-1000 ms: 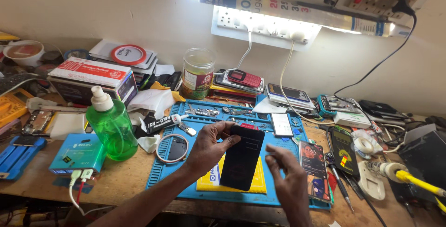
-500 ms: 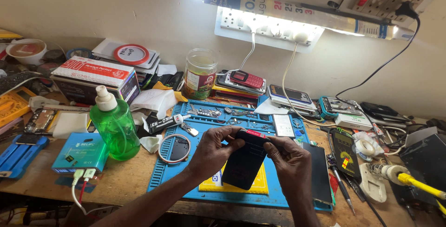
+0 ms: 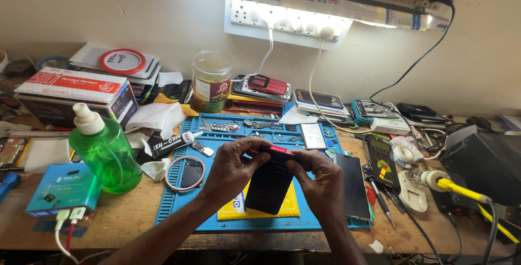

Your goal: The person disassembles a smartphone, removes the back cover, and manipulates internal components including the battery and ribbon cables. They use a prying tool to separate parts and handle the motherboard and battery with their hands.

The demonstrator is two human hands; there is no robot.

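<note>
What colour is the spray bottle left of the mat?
The spray bottle is translucent green with a white nozzle, clearest in the head view.

head-worn view, looking down, near workbench (image 3: 125,216)

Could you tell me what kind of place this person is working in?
Most likely a phone repair bench: both hands hold a dark phone over a blue repair mat, with other handsets stacked behind and a soldering iron at the right.

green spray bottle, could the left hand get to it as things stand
Probably yes, once freed: the left hand now grips the dark phone together with the right hand. The green spray bottle stands upright to its left, with only low items between.
</note>
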